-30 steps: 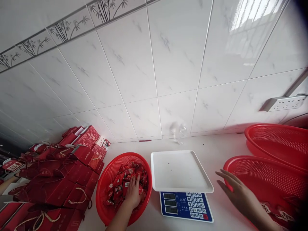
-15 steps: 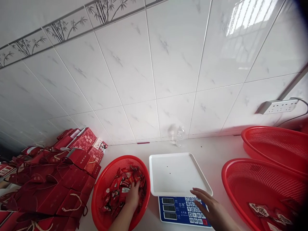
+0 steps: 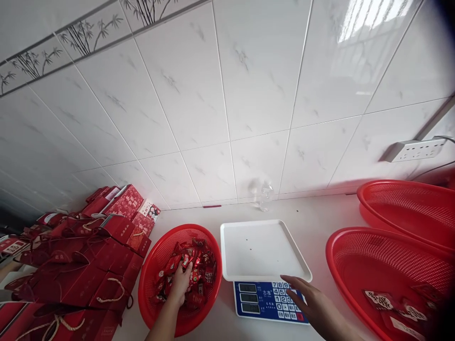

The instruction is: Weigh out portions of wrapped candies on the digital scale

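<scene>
My left hand [image 3: 182, 282] is inside a round red plastic basket [image 3: 145, 284], its fingers closed on a shiny red candy packet [image 3: 188, 258]. Several more small red packets [image 3: 199, 300] lie around and beneath it. My right hand [image 3: 307, 298] hovers, fingers stretched and apart, over the keypad side of a blue digital scale [image 3: 268, 303]. Nothing is in that hand. On the scale, a white weighing tray [image 3: 259, 251] carries only a few dark specks. The scale's displays are too dim to read.
Red gift boxes [image 3: 113, 255] with rope handles are piled at left. At right stand two red baskets, the nearer basket [image 3: 337, 265] holding several red packets [image 3: 380, 300]. A clear plastic bottle [image 3: 266, 196] stands by the tiled wall, with a power strip [image 3: 415, 150] farther right.
My left hand has shifted left among the packets and its fingers have closed on one. My right hand stays almost where it was. The view has tilted slightly.
</scene>
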Tool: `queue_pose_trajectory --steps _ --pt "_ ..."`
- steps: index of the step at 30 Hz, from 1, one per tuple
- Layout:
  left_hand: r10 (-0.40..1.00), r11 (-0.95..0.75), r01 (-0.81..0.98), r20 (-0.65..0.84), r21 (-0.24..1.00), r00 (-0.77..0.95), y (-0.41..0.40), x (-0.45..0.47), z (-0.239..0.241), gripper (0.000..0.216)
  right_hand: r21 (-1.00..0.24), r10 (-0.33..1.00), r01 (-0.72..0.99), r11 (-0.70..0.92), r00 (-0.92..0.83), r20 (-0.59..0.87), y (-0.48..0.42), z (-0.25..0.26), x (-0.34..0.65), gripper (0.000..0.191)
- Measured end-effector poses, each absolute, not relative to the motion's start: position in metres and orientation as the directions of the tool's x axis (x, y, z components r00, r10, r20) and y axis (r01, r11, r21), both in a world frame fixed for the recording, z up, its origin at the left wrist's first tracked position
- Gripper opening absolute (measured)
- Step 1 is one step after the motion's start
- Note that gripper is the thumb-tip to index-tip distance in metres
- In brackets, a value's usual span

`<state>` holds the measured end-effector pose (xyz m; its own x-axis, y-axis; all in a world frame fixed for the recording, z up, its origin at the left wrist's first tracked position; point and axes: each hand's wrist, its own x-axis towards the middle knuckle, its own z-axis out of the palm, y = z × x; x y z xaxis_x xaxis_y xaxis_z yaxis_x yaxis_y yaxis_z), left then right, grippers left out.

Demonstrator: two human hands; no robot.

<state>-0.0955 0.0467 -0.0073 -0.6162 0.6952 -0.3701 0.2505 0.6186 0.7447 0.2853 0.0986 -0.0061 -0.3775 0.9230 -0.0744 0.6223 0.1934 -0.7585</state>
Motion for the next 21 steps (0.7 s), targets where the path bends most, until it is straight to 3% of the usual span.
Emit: queue_pose_trajectory --steps 17,21 --pt "0.650 0.545 0.130 -0.319 0.829 -0.689 0.060 -0.079 0.010 0.059 -0.798 0.918 0.592 0.111 -0.369 -0.146 0.090 -0.004 0.293 0.043" --pt "0.712 0.488 0.054 -0.362 0.871 -0.602 0.071 -0.051 0.035 0.060 -0.796 0.915 0.598 0.094 -0.368 -0.168 0.087 0.006 0.291 0.043"
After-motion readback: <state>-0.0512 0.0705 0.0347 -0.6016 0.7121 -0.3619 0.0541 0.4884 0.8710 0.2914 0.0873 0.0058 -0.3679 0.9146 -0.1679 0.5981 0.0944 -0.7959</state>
